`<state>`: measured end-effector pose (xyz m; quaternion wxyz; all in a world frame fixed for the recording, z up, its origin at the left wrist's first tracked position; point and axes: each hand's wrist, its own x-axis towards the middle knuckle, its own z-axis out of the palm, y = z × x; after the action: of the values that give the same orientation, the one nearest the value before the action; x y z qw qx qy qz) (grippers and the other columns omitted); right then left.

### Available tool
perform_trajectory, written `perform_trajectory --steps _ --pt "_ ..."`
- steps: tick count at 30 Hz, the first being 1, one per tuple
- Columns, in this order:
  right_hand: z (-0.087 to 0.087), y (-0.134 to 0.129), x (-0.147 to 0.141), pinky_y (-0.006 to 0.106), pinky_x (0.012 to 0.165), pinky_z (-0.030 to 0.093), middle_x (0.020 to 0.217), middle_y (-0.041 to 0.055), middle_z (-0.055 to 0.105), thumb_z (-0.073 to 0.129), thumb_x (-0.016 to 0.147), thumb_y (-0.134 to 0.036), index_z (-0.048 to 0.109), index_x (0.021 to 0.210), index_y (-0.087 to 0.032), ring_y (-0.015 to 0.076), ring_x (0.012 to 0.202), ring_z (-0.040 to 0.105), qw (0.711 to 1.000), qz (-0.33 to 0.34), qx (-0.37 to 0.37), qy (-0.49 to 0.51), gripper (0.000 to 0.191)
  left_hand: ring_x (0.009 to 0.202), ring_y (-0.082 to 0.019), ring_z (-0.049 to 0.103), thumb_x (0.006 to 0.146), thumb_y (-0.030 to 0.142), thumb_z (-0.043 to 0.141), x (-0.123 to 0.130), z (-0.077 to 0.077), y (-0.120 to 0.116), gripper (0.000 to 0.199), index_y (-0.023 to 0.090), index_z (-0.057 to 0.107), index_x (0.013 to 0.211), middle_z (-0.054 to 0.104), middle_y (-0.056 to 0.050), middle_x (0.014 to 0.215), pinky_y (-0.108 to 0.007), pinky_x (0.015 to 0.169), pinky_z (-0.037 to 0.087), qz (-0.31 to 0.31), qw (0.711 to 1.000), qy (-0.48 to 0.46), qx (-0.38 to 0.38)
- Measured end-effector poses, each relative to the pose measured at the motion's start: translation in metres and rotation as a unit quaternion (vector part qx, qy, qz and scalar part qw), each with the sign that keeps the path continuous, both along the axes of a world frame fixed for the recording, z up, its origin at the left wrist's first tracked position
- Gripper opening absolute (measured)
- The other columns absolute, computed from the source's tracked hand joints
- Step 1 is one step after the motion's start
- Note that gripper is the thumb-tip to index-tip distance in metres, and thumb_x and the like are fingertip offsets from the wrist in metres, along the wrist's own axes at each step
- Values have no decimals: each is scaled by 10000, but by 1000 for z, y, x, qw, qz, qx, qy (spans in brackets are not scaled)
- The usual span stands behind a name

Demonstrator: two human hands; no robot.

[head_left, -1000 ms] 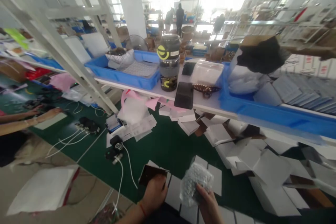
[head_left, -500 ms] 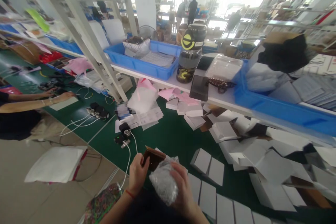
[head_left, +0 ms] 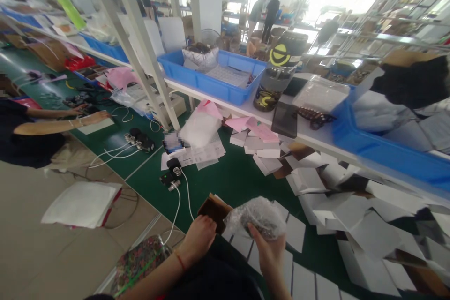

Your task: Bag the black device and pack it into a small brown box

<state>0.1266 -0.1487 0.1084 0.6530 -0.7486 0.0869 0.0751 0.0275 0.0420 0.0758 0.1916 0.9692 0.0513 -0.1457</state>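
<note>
My left hand (head_left: 201, 233) is closed on the near edge of a small open cardboard box (head_left: 215, 212), whose brown inside shows. My right hand (head_left: 270, 249) holds a bubble-wrapped bundle (head_left: 260, 217) just to the right of that box. Something dark shows through the clear wrap, but its kind cannot be made out. Under and beside the bundle lie closed white boxes (head_left: 295, 233) in rows on the green table (head_left: 242, 183).
Open white boxes (head_left: 362, 215) are heaped at the right. Beyond my left hand are black devices with white cables (head_left: 172, 176) and printed sheets (head_left: 197, 157). A shelf above carries a blue bin (head_left: 211, 85) and a dark bottle (head_left: 272, 86). A co-worker (head_left: 31, 126) sits at the left.
My right hand has moved right with the bubble-wrapped bundle, and the bundle is now turned more sideways. My left hand stays at the cardboard box. The camera view has shifted somewhat.
</note>
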Motion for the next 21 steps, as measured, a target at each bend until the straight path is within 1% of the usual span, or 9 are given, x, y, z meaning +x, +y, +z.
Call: perform_trajectory --steps 1,2,4,7,11,16,19,21 --pt "0 -6 1 474 885 581 1117 129 717 905 554 -494 531 1264 -169 333 1008 693 1000 -13 -10 6 866 973 -317 686 905 74 463 8 -5 -2 261 103 709 988 736 -185 1007 -453 901 526 -8 999 44 8" --pt "0 -11 2 467 871 585 1107 132 724 909 542 -498 552 1248 -162 337 1004 695 999 -24 -23 10 860 944 -313 695 898 45 441 15 -10 -4 290 94 717 969 742 -191 979 -442 876 532 -11 998 68 11" --pt "-3 -21 -1 453 858 587 1110 138 730 911 541 -500 577 1243 -150 343 1020 691 998 -42 -37 17 853 922 -298 704 886 17 432 27 -20 -8 317 95 728 970 750 -188 954 -417 856 536 -15 997 80 8" --pt "-6 -31 -10 423 835 594 1087 118 745 914 563 -470 576 1280 -152 334 1028 694 998 -58 -6 32 854 923 -306 718 879 -10 400 35 -29 -11 362 77 738 973 754 -203 943 -422 847 546 -26 994 101 14" --pt "-11 -43 -20 413 792 612 1030 93 772 924 563 -426 598 1268 -167 329 984 714 996 -74 38 42 819 920 -336 730 874 -22 352 35 -32 -13 409 42 742 980 748 -246 974 -446 806 571 -40 992 122 20" --pt "-20 -53 -23 458 815 612 1033 99 769 947 508 -414 616 1237 -157 347 990 715 994 -90 32 56 841 991 -327 724 869 -15 370 38 -35 -12 406 60 736 1030 752 -229 1010 -424 851 561 -60 990 130 8" --pt "-21 -52 -23 461 844 606 1069 104 759 941 514 -424 598 1260 -161 354 1030 704 994 -79 25 67 862 971 -329 731 854 16 432 42 -41 -10 350 80 745 997 760 -216 992 -415 839 560 -71 988 135 -4" --pt "-18 -48 -22 454 855 603 1095 120 753 932 540 -426 595 1258 -153 354 1045 699 995 -63 26 71 839 947 -336 734 829 37 481 43 -45 -8 308 89 751 967 763 -213 974 -416 824 566 -77 988 135 -14"
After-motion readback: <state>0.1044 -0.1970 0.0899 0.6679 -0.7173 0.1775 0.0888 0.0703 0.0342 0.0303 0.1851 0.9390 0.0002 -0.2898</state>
